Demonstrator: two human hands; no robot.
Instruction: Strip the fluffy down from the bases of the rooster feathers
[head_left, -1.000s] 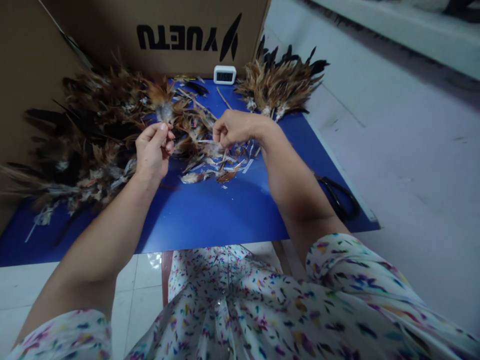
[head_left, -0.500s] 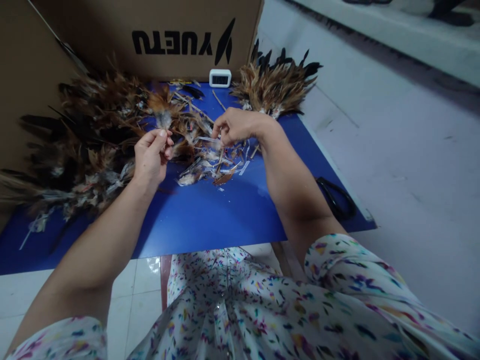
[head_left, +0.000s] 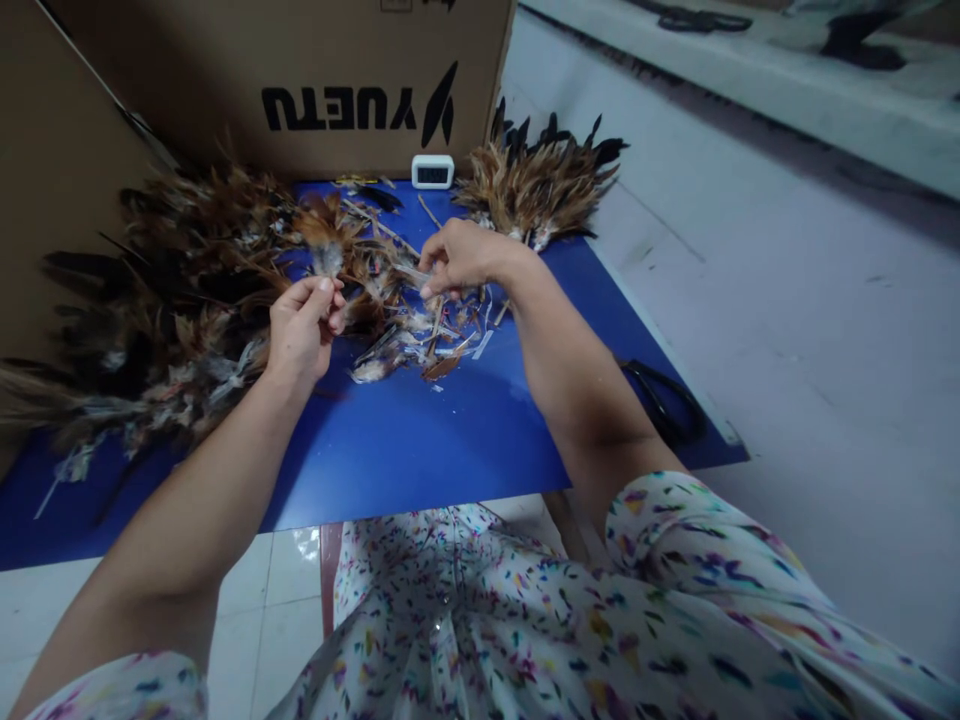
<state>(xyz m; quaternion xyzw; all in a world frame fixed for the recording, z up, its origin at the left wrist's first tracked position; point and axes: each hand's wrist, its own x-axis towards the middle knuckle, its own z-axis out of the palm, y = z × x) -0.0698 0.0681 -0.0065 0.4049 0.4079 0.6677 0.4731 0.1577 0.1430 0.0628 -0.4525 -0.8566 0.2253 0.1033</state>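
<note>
My left hand [head_left: 304,325] is closed in a pinch between thumb and fingers. A brown feather [head_left: 328,235] with grey fluff at its base rises from that pinch. My right hand [head_left: 456,258] hovers over the scrap pile with its fingers bent together; what they grip, if anything, is hidden. A clear plastic strip [head_left: 411,273] lies against or close by those fingertips. Beneath both hands spreads a pile of feather scraps [head_left: 390,350], quills and bits of clear strip. Left of my left hand is a large heap of brown and black feathers [head_left: 202,260].
A tied-looking bunch of brown feathers with black tips [head_left: 536,185] lies at the back right. A small white digital clock [head_left: 433,172] stands before a cardboard box [head_left: 360,60]. Black scissor-like handles [head_left: 667,405] rest on the blue table [head_left: 420,450], near the wall.
The view has tilted slightly, so the scene sits a little lower. My left hand keeps its pinch on the feather. My right hand's fingers have shifted slightly over the scraps.
</note>
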